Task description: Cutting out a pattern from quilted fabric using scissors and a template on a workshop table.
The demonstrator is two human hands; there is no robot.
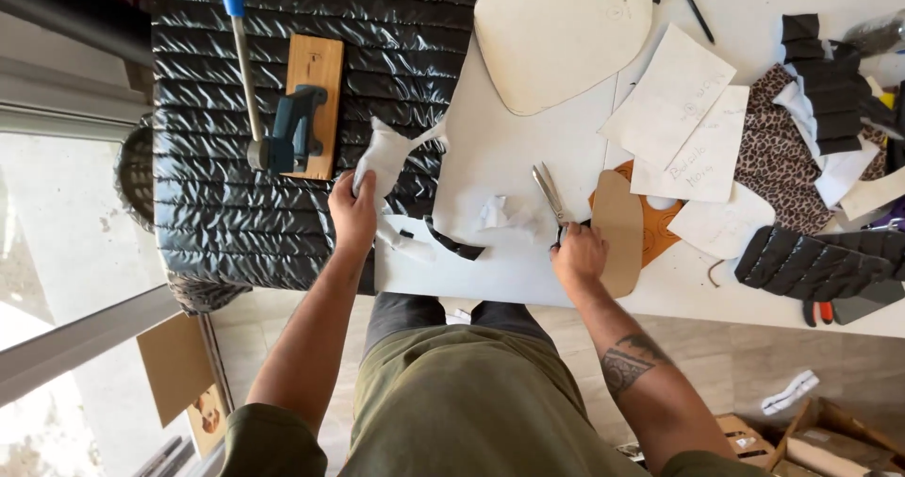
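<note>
Head view, left to right: the left hand [353, 211] pinches a white fabric piece [385, 156] at the near edge of the black quilted material [236, 156], fingers closed on it, while the right hand [577, 255] is wrapped shut around the scissors [549, 194] near the white table's [782, 298] front edge. It looks like a cutting step in hand, and the next cut calls for holding the fabric taut. Paper patterns [674, 95] cover the table; tiled floor [716, 354] lies below.

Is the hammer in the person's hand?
No, the hammer lies on the black quilted cloth by itself, while the right hand holds scissors and the left hand holds white cloth.
</note>
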